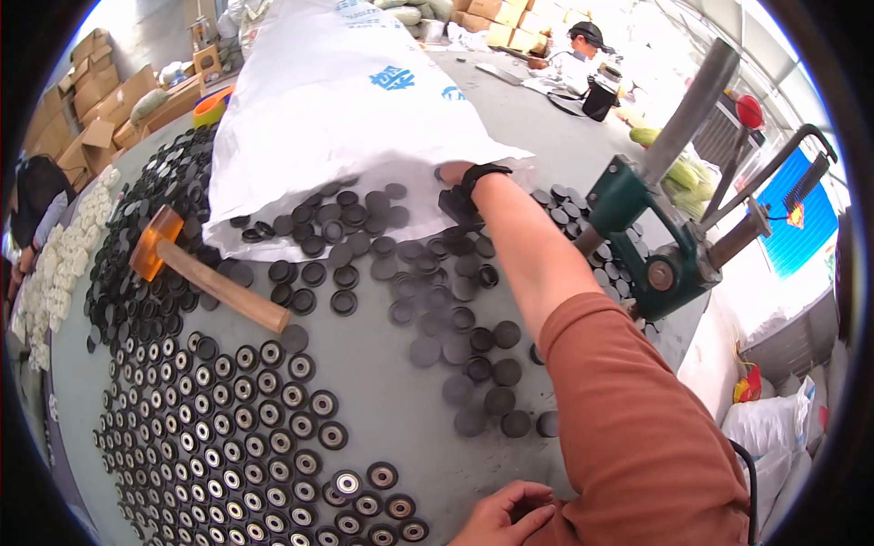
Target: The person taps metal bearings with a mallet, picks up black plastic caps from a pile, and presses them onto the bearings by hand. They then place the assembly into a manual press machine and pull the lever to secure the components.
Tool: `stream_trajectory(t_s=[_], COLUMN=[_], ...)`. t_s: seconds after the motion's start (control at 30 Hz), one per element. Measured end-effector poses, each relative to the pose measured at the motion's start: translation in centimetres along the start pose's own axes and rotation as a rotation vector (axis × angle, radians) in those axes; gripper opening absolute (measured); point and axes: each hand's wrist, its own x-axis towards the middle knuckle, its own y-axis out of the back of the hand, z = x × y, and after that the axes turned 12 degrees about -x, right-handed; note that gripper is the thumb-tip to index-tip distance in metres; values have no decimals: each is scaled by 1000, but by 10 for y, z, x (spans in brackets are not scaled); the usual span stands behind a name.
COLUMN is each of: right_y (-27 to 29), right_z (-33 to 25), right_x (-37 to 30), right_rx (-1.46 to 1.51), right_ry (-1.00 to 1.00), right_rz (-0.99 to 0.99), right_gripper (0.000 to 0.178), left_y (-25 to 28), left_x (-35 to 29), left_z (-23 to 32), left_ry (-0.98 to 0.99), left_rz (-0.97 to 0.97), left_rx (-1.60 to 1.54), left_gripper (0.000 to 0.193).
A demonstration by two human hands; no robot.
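My right arm, in a brown sleeve with a black wrist strap, stretches to the mouth of a large white woven sack (328,118). My right hand (452,173) is at the sack's edge. Its fingers are mostly hidden, so I cannot tell how they are closed. Round black caps (350,214) lie in the sack's mouth and spill onto the grey table (391,364); several below the mouth are motion-blurred. Low in the view, my left hand (510,515) rests beside the right sleeve, holding nothing visible, with thumb and forefinger apart.
A mallet (214,278) with an orange head lies on the left. Rows of black rings with metal bearings (214,455) cover the near left. A green hand press (651,241) stands at the right. Pale parts (68,250) line the left edge. Another person (583,55) sits at the far side.
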Motion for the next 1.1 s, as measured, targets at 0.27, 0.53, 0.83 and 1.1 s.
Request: stream_trajectory(t_s=[0.27,0.53,0.83,1.1], right_y=[231,252,244,226], right_z=[-194,-228,-226,-247], right_x=[-46,-37,-24,-21], right_rx=[269,532,837,647], right_ry=[246,573,229,442], right_rz=[-511,-401,-158,-169], right_gripper=[40,33,25,26], left_y=[13,13,14,17], left_x=[-6,-5,-5,-4], left_z=[-13,-12,-14,-18], left_ry=[-6,7,-16,-35], left_rz=[144,131,108,121], left_rx=[11,-79,-88,-84], left_gripper=[19,19,19,21])
